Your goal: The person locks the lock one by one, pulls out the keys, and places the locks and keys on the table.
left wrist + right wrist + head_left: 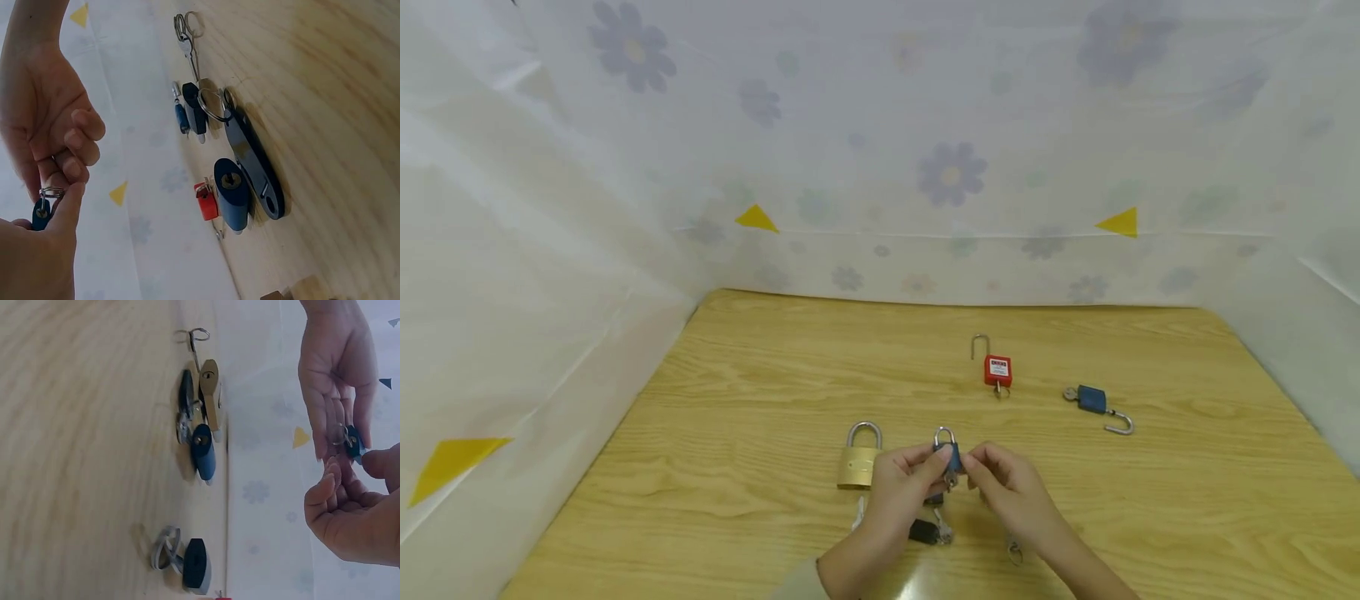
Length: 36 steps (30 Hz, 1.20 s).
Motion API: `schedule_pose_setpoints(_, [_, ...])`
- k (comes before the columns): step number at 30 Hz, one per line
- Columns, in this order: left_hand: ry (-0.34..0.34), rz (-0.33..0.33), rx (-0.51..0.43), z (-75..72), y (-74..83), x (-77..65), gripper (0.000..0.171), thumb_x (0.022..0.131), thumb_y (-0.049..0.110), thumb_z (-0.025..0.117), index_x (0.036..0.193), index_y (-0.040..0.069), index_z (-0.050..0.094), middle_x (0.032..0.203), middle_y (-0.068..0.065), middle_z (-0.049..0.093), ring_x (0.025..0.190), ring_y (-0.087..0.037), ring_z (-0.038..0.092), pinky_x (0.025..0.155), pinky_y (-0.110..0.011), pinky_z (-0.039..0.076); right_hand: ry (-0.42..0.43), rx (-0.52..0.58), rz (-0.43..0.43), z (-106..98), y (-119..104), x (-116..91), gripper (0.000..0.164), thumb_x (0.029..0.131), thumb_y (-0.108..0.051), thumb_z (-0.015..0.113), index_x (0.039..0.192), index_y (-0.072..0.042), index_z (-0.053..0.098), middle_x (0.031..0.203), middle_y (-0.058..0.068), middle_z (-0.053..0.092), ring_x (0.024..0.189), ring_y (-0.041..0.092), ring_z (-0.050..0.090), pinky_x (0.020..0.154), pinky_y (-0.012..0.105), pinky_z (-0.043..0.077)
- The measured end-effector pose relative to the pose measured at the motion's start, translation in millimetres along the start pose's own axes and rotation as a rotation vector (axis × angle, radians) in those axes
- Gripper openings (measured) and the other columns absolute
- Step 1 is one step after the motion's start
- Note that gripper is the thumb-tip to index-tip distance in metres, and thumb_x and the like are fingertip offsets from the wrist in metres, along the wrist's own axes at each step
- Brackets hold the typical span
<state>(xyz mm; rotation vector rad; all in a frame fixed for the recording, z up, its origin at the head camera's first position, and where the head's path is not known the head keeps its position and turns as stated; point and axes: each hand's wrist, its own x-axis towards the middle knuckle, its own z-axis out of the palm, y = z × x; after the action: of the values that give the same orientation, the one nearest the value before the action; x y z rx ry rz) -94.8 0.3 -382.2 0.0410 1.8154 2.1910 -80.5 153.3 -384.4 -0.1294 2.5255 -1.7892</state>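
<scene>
In the head view my left hand (pixel 898 483) pinches a small blue padlock (pixel 954 458) between thumb and fingers. Its silver shackle points away, both legs meeting the body, and a key with rings (pixel 951 481) hangs at its near end. From the other side, my right hand (pixel 1011 483) grips the padlock's right edge with thumb and forefinger. Both wrist views show the padlock (pixel 41 214) raised off the table, its keyhole end visible. Just left of my left hand stands a large brass padlock (pixel 855 468), partly covered by it.
On the wooden table (pixel 737 400), a red padlock (pixel 997 371) and another blue padlock (pixel 1092 399) lie with shackles swung out. Near my hands are a black key tag (pixel 923 532), a blue padlock (pixel 232 194) and a dark padlock (pixel 197 565) with a key ring. Sheeting (pixel 850 167) encloses the table.
</scene>
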Motion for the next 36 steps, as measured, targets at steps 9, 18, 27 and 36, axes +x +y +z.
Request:
schedule_pose_setpoints(9, [0.021, 0.006, -0.04, 2.8, -4.4, 3.2, 0.026, 0.091, 0.013, 0.059, 0.105, -0.009, 0.062, 0.102, -0.021, 0.068, 0.088, -0.02, 0.069, 0.077, -0.026, 0.056, 0.017, 0.102, 0.021, 13.1, 5.0, -8.1, 0.019, 0.091, -0.011, 0.057, 0.096, 0.007, 0.061, 0.084, 0.01, 0.063, 0.066, 0.004, 0.055, 0.055, 0.022, 0.049])
schedule_pose_setpoints(18, [0.043, 0.007, -0.043, 10.7, -6.1, 1.0, 0.027, 0.091, 0.014, 0.058, 0.103, -0.01, 0.063, 0.097, -0.019, 0.07, 0.065, -0.002, 0.062, 0.062, -0.013, 0.051, 0.053, 0.29, 0.216, 17.9, 2.6, -7.2, 0.02, 0.088, -0.006, 0.06, 0.091, 0.013, 0.06, 0.065, -0.003, 0.061, 0.062, 0.007, 0.058, 0.061, 0.02, 0.052])
schedule_pose_setpoints(27, [0.067, -0.003, -0.027, 10.6, -7.3, 0.0, 0.027, 0.093, 0.016, 0.056, 0.103, -0.008, 0.062, 0.095, -0.016, 0.071, 0.065, -0.004, 0.062, 0.062, -0.014, 0.051, 0.171, 0.329, 0.208, 32.7, 1.1, -9.3, 0.011, 0.087, -0.001, 0.059, 0.082, 0.008, 0.056, 0.07, 0.0, 0.058, 0.063, 0.01, 0.056, 0.061, 0.021, 0.052])
schedule_pose_setpoints(36, [0.075, 0.026, -0.025, 10.4, -6.1, -1.4, 0.027, 0.093, 0.016, 0.056, 0.102, -0.009, 0.062, 0.092, -0.017, 0.071, 0.066, -0.004, 0.064, 0.062, -0.014, 0.052, 0.193, 0.325, 0.149, 37.1, 5.6, -10.9, 0.012, 0.087, -0.002, 0.059, 0.08, 0.006, 0.056, 0.07, -0.002, 0.058, 0.063, 0.009, 0.056, 0.062, 0.02, 0.051])
